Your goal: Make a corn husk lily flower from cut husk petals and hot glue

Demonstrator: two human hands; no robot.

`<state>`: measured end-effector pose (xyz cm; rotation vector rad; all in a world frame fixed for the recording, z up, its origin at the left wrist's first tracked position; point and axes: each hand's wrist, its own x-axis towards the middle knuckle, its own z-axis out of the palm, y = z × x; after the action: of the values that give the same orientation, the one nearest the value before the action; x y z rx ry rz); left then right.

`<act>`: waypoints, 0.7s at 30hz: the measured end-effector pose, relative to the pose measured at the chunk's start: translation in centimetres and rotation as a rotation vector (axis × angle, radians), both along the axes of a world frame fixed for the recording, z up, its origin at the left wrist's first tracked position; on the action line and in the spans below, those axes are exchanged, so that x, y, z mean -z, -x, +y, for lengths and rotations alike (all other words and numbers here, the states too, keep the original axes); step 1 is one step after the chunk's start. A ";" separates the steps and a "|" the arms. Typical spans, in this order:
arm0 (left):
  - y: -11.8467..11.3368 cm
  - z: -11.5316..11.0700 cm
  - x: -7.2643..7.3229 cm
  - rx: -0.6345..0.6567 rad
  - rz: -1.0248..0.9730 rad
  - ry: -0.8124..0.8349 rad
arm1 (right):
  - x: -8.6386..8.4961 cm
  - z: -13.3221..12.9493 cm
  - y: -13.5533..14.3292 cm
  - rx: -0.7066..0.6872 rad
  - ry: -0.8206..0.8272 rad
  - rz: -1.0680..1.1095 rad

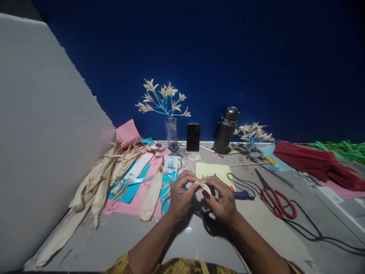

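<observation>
Between my two hands, above the middle of the table, is a small cream flower of dried corn husk [203, 185], its pointed petals spreading upward and one curling down. My left hand [184, 192] pinches its left side with thumb and fingertips. From the right, the thumb and fingers of my right hand [222, 198] close on the other side. Under my hands lie black-handled scissors [210, 224], partly hidden. Just beyond my right hand are a pale yellow sheet [212, 170] and a blue-handled tool with a black cord [241, 195].
Dried corn husks [99, 182] pile up at left on pink and blue paper. At the back stand a glass vase [172, 133] of husk flowers, a phone [193, 137] and a dark flask [226, 131]. Red-handled scissors [278, 203] and a red cloth [316, 161] lie at right.
</observation>
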<state>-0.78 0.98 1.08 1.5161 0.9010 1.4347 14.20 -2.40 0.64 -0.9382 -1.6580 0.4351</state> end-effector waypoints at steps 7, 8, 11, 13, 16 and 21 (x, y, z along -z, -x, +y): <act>-0.2 0.4 1.2 -0.106 0.014 -0.001 | 0.5 0.3 0.3 -0.007 0.094 0.036; -0.3 0.4 1.4 -0.126 0.002 0.005 | 0.6 0.4 0.4 0.007 0.107 0.033; -0.6 0.1 1.3 -0.102 -0.055 0.082 | 0.7 0.6 0.4 0.078 0.159 0.061; -0.8 -0.1 0.8 -0.036 -0.095 0.181 | 0.6 0.6 0.3 0.100 0.183 0.084; -0.8 -0.3 0.1 0.041 -0.127 0.305 | 0.2 0.6 -0.1 0.092 0.191 0.083; -0.7 -0.2 -0.2 0.160 -0.219 0.502 | -0.2 0.4 -0.3 0.098 0.222 0.077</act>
<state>-0.09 0.80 1.25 1.0113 0.8992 1.1246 14.53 -1.99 0.80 -1.1468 -1.5079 0.5899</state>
